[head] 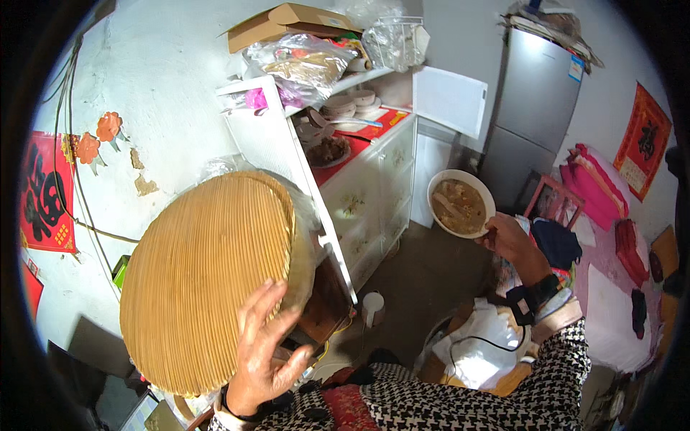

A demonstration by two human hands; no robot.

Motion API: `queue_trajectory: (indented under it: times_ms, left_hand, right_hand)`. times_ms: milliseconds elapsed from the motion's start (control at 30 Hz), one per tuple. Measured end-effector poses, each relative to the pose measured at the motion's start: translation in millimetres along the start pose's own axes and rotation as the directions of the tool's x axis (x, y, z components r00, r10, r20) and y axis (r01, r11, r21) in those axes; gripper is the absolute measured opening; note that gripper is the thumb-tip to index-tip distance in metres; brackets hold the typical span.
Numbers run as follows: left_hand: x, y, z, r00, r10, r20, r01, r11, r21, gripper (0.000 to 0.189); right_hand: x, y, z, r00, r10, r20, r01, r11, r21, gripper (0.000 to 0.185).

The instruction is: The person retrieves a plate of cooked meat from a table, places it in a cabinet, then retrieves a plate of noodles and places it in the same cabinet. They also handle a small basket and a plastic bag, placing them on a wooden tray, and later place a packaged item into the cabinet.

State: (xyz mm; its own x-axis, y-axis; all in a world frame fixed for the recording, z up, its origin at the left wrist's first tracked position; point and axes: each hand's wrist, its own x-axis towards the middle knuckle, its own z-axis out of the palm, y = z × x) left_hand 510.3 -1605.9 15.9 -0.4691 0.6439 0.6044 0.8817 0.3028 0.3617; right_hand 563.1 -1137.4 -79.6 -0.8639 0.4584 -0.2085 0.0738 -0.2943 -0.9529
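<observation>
My right hand grips the rim of a white bowl on its near right side. The bowl holds brown soupy food with pale pieces in it, and is held out over the floor. At left, my left hand is raised with its fingers apart, in front of the right edge of a large round lid of woven stalks. Whether the fingertips touch that edge I cannot tell. Beyond the lid is a white cabinet with its upper doors open. Inside, a plate of dark food and stacked bowls rest on a red surface.
One open cabinet door stands between the lid and the shelf; another door swings out at right. A grey refrigerator is in the corner. On the floor is a white container. A bed with folded bedding lies at right.
</observation>
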Motion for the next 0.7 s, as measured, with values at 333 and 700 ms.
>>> queue_trajectory:
  times_ms: [333, 700]
  left_hand:
    - [43.6, -19.3, 37.0, 1.0, -0.004, -0.031, 0.011, 0.969, 0.248, 0.051]
    - [95.7, -40.3, 96.3, 0.963, -0.064, -0.262, 0.156, 0.925, 0.346, 0.03]
  right_hand:
    - [284.5, 17.1, 5.3, 0.791, -0.399, 0.464, 0.607, 0.6, -0.52, 0.015]
    - [478.8, -13.0, 1.2, 0.998, 0.061, 0.028, -0.063, 0.997, 0.048, 0.027]
